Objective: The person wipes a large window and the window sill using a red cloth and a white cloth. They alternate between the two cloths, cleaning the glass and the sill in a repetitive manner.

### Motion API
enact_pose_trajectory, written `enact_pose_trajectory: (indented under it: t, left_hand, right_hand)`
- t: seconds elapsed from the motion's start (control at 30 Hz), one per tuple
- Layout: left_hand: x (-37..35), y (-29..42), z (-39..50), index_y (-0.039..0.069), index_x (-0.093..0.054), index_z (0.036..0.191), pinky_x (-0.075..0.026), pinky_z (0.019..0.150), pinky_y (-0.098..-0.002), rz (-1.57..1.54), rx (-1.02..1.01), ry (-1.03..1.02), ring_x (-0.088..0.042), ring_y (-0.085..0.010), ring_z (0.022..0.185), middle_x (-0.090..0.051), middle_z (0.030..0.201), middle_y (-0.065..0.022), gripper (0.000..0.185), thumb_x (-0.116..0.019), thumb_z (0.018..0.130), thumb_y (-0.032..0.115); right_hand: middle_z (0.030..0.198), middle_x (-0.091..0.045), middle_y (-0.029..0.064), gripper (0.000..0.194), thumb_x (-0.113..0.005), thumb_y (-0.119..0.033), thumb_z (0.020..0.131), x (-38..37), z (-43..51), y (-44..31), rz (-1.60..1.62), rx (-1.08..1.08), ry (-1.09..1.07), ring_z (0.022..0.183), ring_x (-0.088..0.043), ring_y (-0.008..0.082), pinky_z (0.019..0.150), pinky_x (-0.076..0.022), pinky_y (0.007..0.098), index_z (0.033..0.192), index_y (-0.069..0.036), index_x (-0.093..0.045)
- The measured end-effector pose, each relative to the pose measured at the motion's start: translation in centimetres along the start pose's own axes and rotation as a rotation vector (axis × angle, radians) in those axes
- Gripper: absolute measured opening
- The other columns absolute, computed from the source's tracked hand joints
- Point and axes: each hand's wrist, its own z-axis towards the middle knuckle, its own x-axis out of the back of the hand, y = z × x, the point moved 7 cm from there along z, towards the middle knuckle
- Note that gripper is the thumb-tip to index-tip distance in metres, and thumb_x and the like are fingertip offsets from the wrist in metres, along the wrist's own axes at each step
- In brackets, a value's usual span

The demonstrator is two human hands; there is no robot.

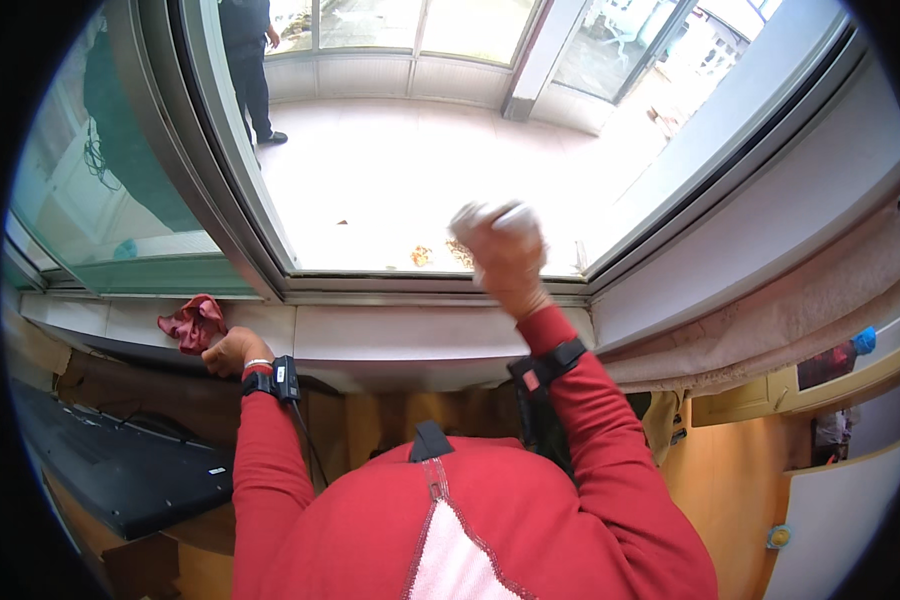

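Note:
My left hand [232, 351] rests at the edge of the white tiled window sill [367, 330], its fingers against a crumpled red cloth [195, 324]; whether they grip it is unclear. Raised in front of the window opening, my right hand [506, 251] is closed around a white, blurred thing [499, 215] that looks like a cloth. Below that hand runs the metal window frame [420, 289]. A sliding glass pane [150, 187] stands at the left of the opening.
Beyond the opening, a person [249, 67] in dark clothes stands on a light tiled floor [390, 165]. A black flat device, perhaps a television [120, 465], lies at the lower left. A gathered curtain [780, 322] hangs at the right, near a cream cabinet [776, 401].

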Motion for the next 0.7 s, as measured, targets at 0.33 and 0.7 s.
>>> enact_pose_trajectory:
  t: [0.33,0.7]
  left_hand:
    - [0.0,-0.2,-0.5,-0.001,-0.039,0.123,-0.052,0.093,-0.0557,-0.078,-0.024,0.018,-0.055,-0.0448,0.109,-0.049,0.124,-0.025,0.044,-0.057,0.083,0.004]
    - [0.8,0.1,-1.6,0.003,-0.045,0.119,-0.045,0.098,-0.0499,-0.088,-0.086,0.088,-0.055,-0.0402,0.11,-0.052,0.12,-0.0207,0.033,-0.051,0.087,0.006]
  right_hand:
    - [0.132,-0.057,0.0157,0.048,-0.066,-0.005,0.089,13.3,15.2,23.1,-0.041,-0.298,0.639,0.126,-0.051,0.0344,0.107,-0.0447,0.0518,0.137,-0.008,-0.06]
    - [0.141,-0.052,-0.011,0.032,-0.067,-0.018,0.088,-3.6,6.1,-13.1,0.148,0.497,-0.039,0.138,-0.045,0.0208,0.128,-0.0188,0.0558,0.117,-0.032,-0.066]
